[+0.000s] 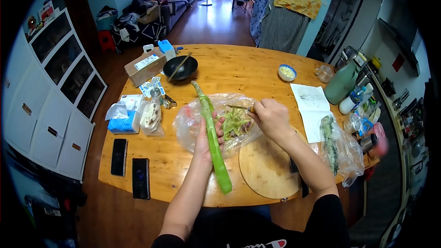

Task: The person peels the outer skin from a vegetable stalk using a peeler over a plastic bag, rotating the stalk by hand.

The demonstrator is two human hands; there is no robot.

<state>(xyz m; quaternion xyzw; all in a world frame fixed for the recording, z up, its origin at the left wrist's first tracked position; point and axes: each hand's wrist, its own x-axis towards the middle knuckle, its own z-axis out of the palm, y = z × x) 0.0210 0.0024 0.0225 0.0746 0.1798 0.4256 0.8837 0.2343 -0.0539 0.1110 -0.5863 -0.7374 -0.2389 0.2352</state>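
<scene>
My left hand (203, 138) is wrapped round a long stalk of celtuce (212, 138), its lower part smooth and bright green, its thin upper end browner and rougher. In my right hand (272, 118) is a peeler (239, 107) with a narrow blade, pointing left, a little right of the stalk and apart from it. Below both hands, a clear plastic bag (186, 126) lies spread on the table with green peelings (234, 126) on it. A round wooden cutting board (266, 167) sits under my right forearm; a knife (294, 164) on it is partly hidden by that arm.
A black bowl (186, 70) with chopsticks stands at the back left, near a cardboard box (144, 66). Tissues (124, 121) and two phones (141, 178) lie left. Right are a small bowl (287, 74), paper (314, 131), a bagged vegetable (329, 142) and a green bottle (341, 82).
</scene>
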